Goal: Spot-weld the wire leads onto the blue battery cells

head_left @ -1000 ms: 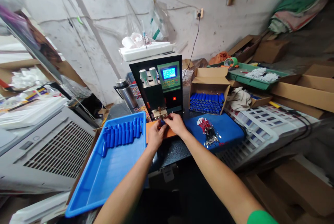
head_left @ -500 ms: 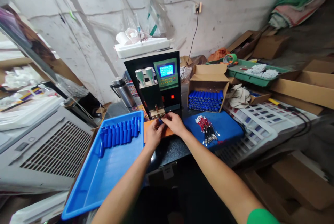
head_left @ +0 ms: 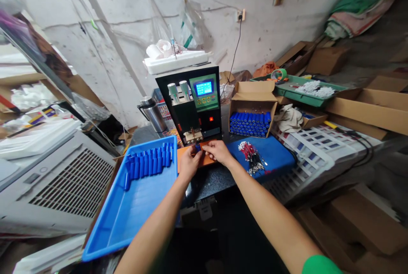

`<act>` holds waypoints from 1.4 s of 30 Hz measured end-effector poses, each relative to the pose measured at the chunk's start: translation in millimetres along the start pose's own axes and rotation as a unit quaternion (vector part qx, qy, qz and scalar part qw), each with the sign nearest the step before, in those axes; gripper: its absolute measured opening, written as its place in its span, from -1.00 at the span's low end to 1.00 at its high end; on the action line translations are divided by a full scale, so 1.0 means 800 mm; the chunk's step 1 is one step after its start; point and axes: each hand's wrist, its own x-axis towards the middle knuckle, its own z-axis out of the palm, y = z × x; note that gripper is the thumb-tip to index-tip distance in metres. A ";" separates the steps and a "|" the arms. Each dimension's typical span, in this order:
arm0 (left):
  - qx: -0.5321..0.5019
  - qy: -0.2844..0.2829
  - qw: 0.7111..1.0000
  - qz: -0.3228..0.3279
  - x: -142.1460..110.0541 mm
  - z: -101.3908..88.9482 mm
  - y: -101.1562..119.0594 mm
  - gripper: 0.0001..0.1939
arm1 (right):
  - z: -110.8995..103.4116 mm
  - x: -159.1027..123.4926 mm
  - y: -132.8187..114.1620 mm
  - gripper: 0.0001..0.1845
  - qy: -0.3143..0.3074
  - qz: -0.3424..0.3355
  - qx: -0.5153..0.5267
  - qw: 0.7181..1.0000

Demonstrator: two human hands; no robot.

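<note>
A black spot welder (head_left: 197, 104) with a lit blue screen stands at the middle of the dark bench. Just below its electrodes, my left hand (head_left: 188, 162) and my right hand (head_left: 217, 151) pinch a small blue battery cell (head_left: 198, 147) between them over an orange pad (head_left: 207, 160). Both hands have their fingers closed on the cell. To the left lies a blue tray (head_left: 127, 218) with a row of blue cells at its far end. Right of my hands, a bundle of red wires with metal tips (head_left: 253, 157) rests on a blue mat (head_left: 274, 159).
An open cardboard box (head_left: 253, 95) stacked with blue cells stands right of the welder. A steel flask (head_left: 153, 114) stands to its left. A grey fan unit (head_left: 54, 184) fills the left side. A green tray (head_left: 306, 95) and more cardboard boxes lie at the right.
My hands and the cell have drawn slightly back from the welder's electrodes toward me. The view has shifted a little.
</note>
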 end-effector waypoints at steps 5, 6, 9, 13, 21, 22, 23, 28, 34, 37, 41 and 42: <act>-0.028 -0.025 0.999 0.000 0.000 -0.009 0.009 -0.62 | -0.002 -0.001 -0.001 -0.62 -0.002 0.008 0.029 1.000; -0.024 -0.016 1.000 -0.003 0.000 -0.014 0.010 -0.59 | -0.002 -0.001 0.000 -0.62 -0.001 0.008 0.037 0.999; 0.045 0.018 0.999 -0.008 -0.001 -0.029 0.015 -0.69 | -0.003 -0.001 0.000 -0.62 0.004 0.011 0.065 0.998; 0.130 -0.042 0.991 0.005 -0.004 -0.042 0.022 -0.79 | -0.005 -0.002 -0.001 -0.62 0.018 0.016 0.101 0.995; 0.048 -0.115 0.991 -0.045 -0.006 -0.031 0.026 -0.70 | -0.009 -0.003 0.002 -0.58 0.022 0.009 0.123 0.992; 0.047 -0.110 0.992 -0.048 -0.006 -0.030 0.026 -0.70 | -0.009 -0.003 0.002 -0.58 0.023 0.006 0.120 0.993; 0.049 -0.106 0.992 -0.050 -0.007 -0.030 0.026 -0.70 | -0.008 -0.004 0.002 -0.58 0.021 0.001 0.112 0.993; 0.058 -0.082 0.995 -0.014 -0.008 -0.030 0.031 -0.70 | -0.003 -0.008 0.004 -0.70 -0.027 -0.051 0.007 0.998; 0.081 -0.060 0.995 0.025 -0.009 -0.026 0.028 -0.73 | 0.002 -0.009 0.007 -0.77 -0.022 -0.092 -0.049 0.994; 0.093 -0.065 0.993 0.021 -0.008 -0.033 0.026 -0.77 | 0.001 -0.009 0.004 -0.79 -0.015 -0.078 -0.032 0.996; 0.119 -0.035 0.991 0.056 -0.006 -0.048 0.030 -0.78 | -0.001 -0.010 -0.002 -0.79 0.002 -0.033 0.034 0.999; 0.120 -0.033 0.990 0.071 -0.007 -0.050 0.031 -0.79 | -0.001 -0.010 -0.002 -0.80 0.005 -0.024 0.047 0.999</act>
